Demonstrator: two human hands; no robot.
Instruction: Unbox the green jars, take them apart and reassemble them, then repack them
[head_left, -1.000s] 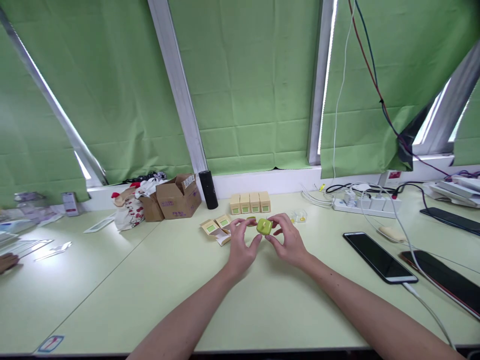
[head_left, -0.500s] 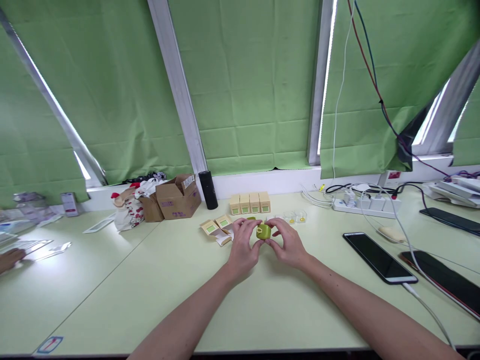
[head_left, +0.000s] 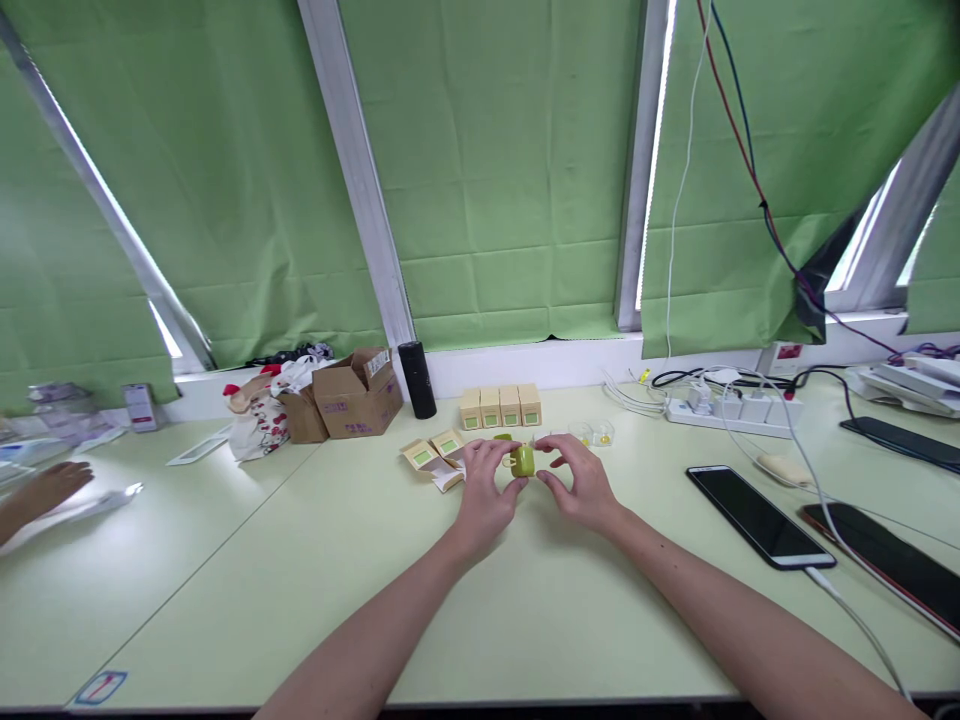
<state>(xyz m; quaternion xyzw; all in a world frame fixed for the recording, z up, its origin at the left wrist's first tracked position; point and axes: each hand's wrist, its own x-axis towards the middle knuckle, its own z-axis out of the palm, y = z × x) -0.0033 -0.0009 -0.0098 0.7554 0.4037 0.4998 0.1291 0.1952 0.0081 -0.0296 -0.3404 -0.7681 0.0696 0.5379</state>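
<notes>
My left hand (head_left: 486,490) pinches a small olive-green cup-shaped piece (head_left: 523,461) with a thin loop on its left side. My right hand (head_left: 577,485) is at the right side of this piece, thumb and index finger apart; whether the tips touch it I cannot tell. Just behind, a second green item (head_left: 502,437) is partly hidden by my left fingers. Clear round containers (head_left: 602,434) with yellow bits stand behind my right hand. Left of my hands lie opened small cartons (head_left: 421,456) with green labels.
Several small tan boxes (head_left: 500,408) stand in a row at the back, near a black cylinder (head_left: 417,380) and a cardboard box (head_left: 358,393). At right are a phone (head_left: 757,516) on a cable and a power strip (head_left: 735,414). Another person's hand (head_left: 49,493) is at far left.
The green piece has turned and shifted slightly left, and its loop now points left. My right fingertips are a little farther off it. The other person's hand has lifted and moved right.
</notes>
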